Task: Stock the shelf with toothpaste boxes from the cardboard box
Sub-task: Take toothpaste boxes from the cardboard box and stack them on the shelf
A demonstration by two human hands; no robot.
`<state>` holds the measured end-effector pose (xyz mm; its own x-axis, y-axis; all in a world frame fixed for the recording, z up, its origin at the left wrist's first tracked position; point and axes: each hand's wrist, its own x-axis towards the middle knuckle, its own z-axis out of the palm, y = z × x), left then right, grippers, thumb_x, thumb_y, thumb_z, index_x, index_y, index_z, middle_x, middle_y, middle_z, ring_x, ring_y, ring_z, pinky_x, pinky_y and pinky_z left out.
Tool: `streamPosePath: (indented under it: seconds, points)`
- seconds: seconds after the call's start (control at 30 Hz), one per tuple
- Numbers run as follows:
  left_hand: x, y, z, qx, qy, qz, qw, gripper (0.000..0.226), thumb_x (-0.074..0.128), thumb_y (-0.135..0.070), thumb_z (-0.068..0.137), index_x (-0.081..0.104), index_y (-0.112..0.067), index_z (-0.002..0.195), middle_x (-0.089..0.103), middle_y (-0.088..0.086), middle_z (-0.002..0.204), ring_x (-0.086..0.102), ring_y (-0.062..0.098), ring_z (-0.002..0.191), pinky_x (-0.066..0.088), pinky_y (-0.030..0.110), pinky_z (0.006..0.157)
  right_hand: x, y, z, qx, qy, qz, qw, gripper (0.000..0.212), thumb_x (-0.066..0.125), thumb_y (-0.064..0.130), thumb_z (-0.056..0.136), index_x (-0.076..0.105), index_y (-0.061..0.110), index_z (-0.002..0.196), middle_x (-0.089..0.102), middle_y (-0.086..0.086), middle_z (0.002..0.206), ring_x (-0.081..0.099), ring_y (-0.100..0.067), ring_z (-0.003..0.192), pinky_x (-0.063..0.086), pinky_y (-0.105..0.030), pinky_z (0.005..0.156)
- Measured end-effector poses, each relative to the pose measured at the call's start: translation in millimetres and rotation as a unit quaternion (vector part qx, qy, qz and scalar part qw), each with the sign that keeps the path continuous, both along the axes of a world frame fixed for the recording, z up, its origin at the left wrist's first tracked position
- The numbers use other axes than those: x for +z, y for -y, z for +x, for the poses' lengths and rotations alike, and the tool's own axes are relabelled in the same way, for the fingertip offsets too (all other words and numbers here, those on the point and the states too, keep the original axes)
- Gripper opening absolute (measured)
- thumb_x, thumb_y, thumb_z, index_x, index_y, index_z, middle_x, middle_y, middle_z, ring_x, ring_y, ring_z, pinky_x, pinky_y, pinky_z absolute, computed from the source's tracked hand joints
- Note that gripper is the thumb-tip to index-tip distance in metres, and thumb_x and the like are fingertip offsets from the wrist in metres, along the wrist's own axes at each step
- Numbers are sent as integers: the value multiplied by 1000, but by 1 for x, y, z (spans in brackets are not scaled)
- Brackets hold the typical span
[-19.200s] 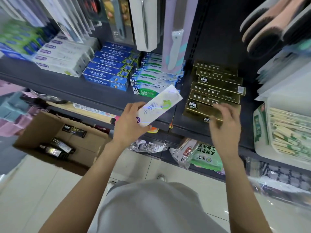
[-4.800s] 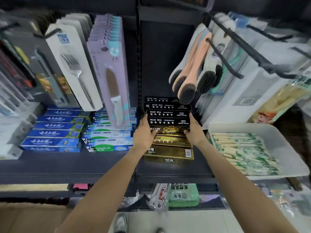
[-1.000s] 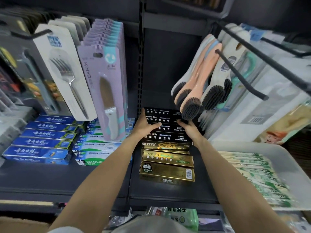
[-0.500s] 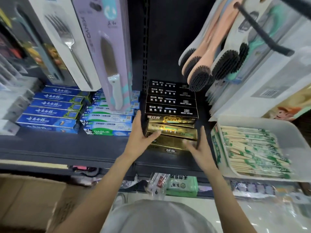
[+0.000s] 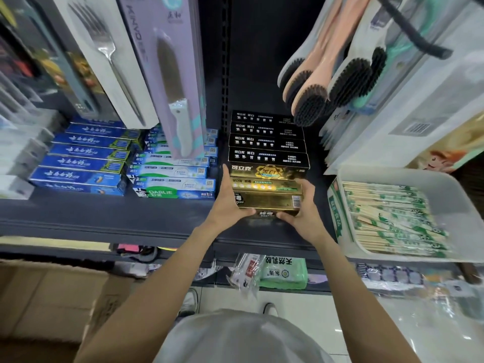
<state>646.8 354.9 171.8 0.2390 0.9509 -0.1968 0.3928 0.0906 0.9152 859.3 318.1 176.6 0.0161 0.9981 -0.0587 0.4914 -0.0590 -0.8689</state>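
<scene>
Gold boxes [image 5: 265, 199] sat pinched at both ends, left hand [image 5: 227, 205] and right hand [image 5: 303, 209] fingers curled on; a hard shove risked skewing the black boxes [image 5: 267, 142] behind.

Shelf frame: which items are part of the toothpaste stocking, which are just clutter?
Job:
gold toothpaste box, held by left hand and right hand
black toothpaste boxes
shelf
cardboard box

Bystanders:
packaged knife
brushes
white bin
</scene>
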Motion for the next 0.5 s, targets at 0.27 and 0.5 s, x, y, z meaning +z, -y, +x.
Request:
streamPosePath:
  seconds: [0.27, 0.5]
  points:
    - [0, -2, 1, 0, -9, 17, 1000, 137, 86, -18, 61, -22, -30, 145, 19, -1, 156, 22, 13, 142, 21, 45, 117, 5, -7, 4, 19, 26, 2, 999, 72, 82, 4, 65, 33, 28, 112, 43, 2, 125, 47, -16, 115, 41, -33, 99]
    - [3, -2, 1, -1, -6, 15, 1000, 133, 83, -13, 66, -23, -22, 145, 25, -2, 154, 25, 11, 141, 19, 39, 118, 4, -7, 2, 29, 15, -11, 999, 81, 79, 4, 69, 30, 29, 128, 35, -1, 139, 34, -19, 133, 30, -39, 112]
